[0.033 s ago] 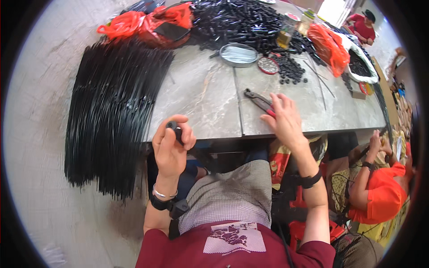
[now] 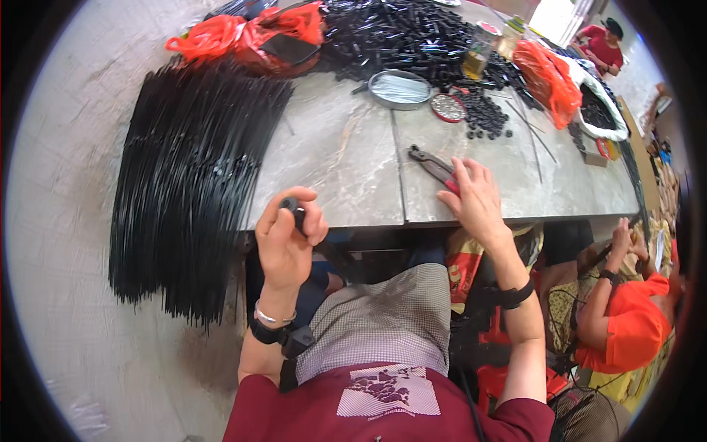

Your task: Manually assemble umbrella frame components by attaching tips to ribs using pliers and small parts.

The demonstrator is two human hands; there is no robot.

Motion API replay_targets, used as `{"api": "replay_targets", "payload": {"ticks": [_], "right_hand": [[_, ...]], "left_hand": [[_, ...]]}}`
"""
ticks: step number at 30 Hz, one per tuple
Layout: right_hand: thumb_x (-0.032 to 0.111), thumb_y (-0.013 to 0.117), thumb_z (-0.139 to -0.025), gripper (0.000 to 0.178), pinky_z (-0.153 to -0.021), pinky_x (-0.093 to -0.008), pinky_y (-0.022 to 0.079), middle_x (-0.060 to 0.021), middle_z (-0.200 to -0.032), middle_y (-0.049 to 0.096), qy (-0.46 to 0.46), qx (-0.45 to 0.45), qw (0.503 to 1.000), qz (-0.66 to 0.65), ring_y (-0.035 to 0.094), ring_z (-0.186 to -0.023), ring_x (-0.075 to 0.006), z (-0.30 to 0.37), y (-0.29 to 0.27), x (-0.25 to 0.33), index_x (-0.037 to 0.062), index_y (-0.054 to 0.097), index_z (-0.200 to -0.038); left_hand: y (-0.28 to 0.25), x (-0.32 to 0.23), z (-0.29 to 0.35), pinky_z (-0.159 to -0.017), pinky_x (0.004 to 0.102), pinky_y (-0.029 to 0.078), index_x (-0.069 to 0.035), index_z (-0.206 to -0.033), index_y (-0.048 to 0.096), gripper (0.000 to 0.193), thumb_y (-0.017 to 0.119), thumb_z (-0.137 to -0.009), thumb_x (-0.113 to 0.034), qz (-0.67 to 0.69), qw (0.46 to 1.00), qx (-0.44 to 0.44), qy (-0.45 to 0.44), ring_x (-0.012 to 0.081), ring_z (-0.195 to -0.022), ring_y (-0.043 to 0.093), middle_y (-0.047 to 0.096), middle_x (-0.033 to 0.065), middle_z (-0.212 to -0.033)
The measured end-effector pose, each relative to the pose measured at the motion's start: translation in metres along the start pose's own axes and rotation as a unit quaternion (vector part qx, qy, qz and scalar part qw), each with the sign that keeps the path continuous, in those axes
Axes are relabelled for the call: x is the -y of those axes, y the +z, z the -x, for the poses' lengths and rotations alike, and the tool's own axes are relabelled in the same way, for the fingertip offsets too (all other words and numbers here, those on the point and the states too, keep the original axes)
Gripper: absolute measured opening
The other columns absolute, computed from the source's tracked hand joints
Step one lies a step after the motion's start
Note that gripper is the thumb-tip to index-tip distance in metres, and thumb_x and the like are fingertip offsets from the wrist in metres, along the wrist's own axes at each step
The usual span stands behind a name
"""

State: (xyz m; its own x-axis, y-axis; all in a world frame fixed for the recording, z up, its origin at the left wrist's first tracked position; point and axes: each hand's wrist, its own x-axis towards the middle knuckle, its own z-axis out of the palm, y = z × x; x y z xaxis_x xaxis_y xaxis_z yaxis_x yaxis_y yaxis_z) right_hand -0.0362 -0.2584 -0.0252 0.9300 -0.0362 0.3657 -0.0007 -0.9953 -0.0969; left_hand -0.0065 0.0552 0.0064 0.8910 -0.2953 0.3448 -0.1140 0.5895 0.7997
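Small black cap pinched at table edge; red-handled pliers lying flat on tabletop

— What is the person wearing on top?

— A dark red short-sleeved shirt, with a white patch on the chest bearing a dark red pattern. Below it lies a finely checked grey-and-white cloth — apron or garment, I cannot tell which.

— Anything on the arms?

— The left hand has a thin silver bangle at the wrist, and just behind it a black strap carrying a small black boxy device. The right hand has a black band around the forearm. Both forearms are bare of sleeves.

— Rings, gloves?

— No gloves; rings are too small to tell.
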Motion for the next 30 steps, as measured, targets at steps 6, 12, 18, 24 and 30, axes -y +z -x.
{"api": "replay_targets", "payload": {"ticks": [6,12,18,24,30], "right_hand": [[0.023,0.061,-0.089,0.036,-0.079,-0.0396,0.047,-0.0178,-0.098,0.054,0.016,0.037,0.998,-0.044,0.055,-0.092,-0.0352,0.004,0.009,-0.015,0.0,0.057,-0.117],[0.017,0.06,-0.092,0.022,-0.058,-0.0244,0.041,-0.0001,-0.071,0.051,0.078,0.313,0.808,-0.493,0.05,-0.065,-0.01,0.017,-0.075,0.034,-0.0001,0.057,-0.105],[0.012,0.056,-0.095,0.039,-0.084,-0.0295,0.051,-0.0123,-0.106,0.067,0.09,0.423,0.604,-0.669,0.065,-0.097,-0.0175,0.038,-0.1,0.083,-0.0043,0.049,-0.13],[0.012,0.056,-0.094,0.044,-0.091,-0.0339,0.05,-0.0178,-0.114,0.064,0.113,0.482,0.52,-0.696,0.063,-0.106,-0.0232,0.038,-0.095,0.09,-0.0071,0.044,-0.133],[0.021,0.054,-0.097,0.041,-0.063,-0.0281,0.054,-0.0149,-0.097,0.066,0.133,0.522,0.474,-0.696,0.065,-0.078,-0.0173,0.036,-0.098,0.084,-0.0067,0.047,-0.126]], "left_hand": [[0.004,0.008,-0.001,-0.052,0.0254,0.028,0.003,-0.103,0.056,0.06,0.029,-0.102,-0.05,-0.024,0.999,-0.008,-0.046,0.0092,-0.054,0.033,0.038,-0.0013,-0.062],[0.001,0.019,0.001,-0.046,0.0243,0.026,0.006,-0.09,0.062,0.061,0.026,-0.104,-0.042,-0.067,0.995,-0.062,-0.041,0.0078,-0.047,0.031,0.034,-0.0028,-0.053],[0.014,0.026,0.003,-0.048,0.0236,0.029,0.005,-0.088,0.066,0.059,0.031,-0.103,-0.039,-0.084,0.985,-0.11,-0.108,0.007,-0.049,0.037,0.043,-0.0018,-0.053],[0.019,0.024,0.009,-0.054,0.0226,0.033,0.004,-0.081,0.07,0.06,0.033,-0.1,-0.04,-0.137,0.976,-0.124,-0.113,0.0064,-0.055,0.044,0.052,0.0005,-0.056],[0.016,0.02,0.016,-0.055,0.024,0.034,0.003,-0.078,0.07,0.059,0.035,-0.097,-0.04,-0.168,0.976,-0.09,-0.107,0.0068,-0.056,0.045,0.056,0.0025,-0.058]]}}
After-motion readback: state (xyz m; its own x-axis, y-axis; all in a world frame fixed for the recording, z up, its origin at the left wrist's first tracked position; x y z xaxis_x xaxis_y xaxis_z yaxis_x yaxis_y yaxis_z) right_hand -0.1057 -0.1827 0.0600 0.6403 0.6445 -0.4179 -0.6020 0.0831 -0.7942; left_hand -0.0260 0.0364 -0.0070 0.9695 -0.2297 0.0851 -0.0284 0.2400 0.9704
